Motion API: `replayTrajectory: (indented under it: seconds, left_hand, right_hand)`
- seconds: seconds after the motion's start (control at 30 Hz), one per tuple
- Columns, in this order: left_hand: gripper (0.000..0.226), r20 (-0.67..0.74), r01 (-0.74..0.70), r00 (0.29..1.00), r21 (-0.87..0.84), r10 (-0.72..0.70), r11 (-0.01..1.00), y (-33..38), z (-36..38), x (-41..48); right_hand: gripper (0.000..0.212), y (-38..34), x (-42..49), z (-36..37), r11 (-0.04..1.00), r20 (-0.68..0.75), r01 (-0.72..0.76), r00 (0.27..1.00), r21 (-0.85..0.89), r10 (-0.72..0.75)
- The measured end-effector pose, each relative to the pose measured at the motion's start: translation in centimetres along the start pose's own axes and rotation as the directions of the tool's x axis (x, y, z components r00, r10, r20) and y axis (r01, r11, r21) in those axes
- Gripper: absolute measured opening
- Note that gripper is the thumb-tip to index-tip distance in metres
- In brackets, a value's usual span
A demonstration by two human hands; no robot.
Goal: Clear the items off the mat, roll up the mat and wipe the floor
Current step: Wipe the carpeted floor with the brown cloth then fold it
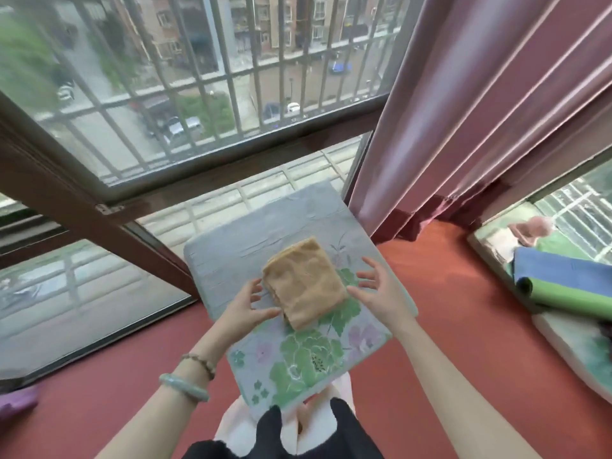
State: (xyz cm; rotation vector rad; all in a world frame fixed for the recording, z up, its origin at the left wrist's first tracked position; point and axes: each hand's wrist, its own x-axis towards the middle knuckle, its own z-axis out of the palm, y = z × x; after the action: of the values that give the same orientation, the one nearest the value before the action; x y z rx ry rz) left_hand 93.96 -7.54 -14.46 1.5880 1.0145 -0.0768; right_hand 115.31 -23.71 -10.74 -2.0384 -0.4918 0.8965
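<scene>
Tan folded cloth [304, 281] sits centred on the floral cushion [231, 246], likely set there for wiping. Your left hand [246, 304] and right hand [381, 286] flank it open-fingered, gripping nothing. Your rolled mat [569, 286] lies well apart, by the right edge of the floor [447, 293].

The rolled mat [569, 286] runs off the right edge. A purple thing [16, 400] at lower left is cut off. The street [66, 77], upper left, is blurry.

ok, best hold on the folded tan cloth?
Probably its left and right edges, pinched from both sides: the folded tan cloth lies flat, a thick square stack on the floral cushion, with left hand and right hand open beside it.
</scene>
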Motion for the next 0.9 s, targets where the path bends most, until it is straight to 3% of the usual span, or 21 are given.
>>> replayTrajectory:
  seconds: [0.2, 0.33, 0.53, 0.7, 0.77, 0.9]
  left_hand:
    - [0.082, -0.152, 0.234, 0.961, -0.003, -0.231, 0.972, -3.0, 3.3, 4.4]
    - [0.08, -0.242, 0.356, 0.88, -0.231, -0.408, 0.905, -4.1, 6.6, 7.9]
    - [0.064, -0.292, 0.369, 0.734, -0.586, -0.613, 0.721, -3.9, 9.6, 12.5]
    - [0.065, -0.333, 0.404, 0.646, -0.614, -0.687, 0.678, -4.7, 10.9, 14.3]
    - [0.068, -0.298, 0.439, 0.646, -0.609, -0.703, 0.661, -4.6, 11.2, 14.4]
    - [0.064, -0.229, 0.451, 0.71, -0.579, -0.666, 0.679, -4.2, 11.6, 13.4]
  right_hand:
    - [0.07, 2.7, 8.7, 1.1, 0.992, 0.134, -0.065, 0.988, -0.106, 0.079]
    - [0.068, 4.4, 13.7, 1.5, 0.983, 0.243, -0.089, 0.962, -0.159, 0.126]
    - [0.069, 6.8, 19.0, 2.5, 0.931, 0.381, -0.058, 0.902, -0.361, 0.204]
    - [0.068, 8.0, 21.2, 3.0, 0.909, 0.462, -0.15, 0.822, -0.39, 0.334]
    - [0.068, 8.3, 21.8, 3.2, 0.899, 0.485, -0.196, 0.786, -0.392, 0.383]
    - [0.058, 8.0, 21.8, 4.1, 0.883, 0.562, -0.255, 0.694, -0.394, 0.451]
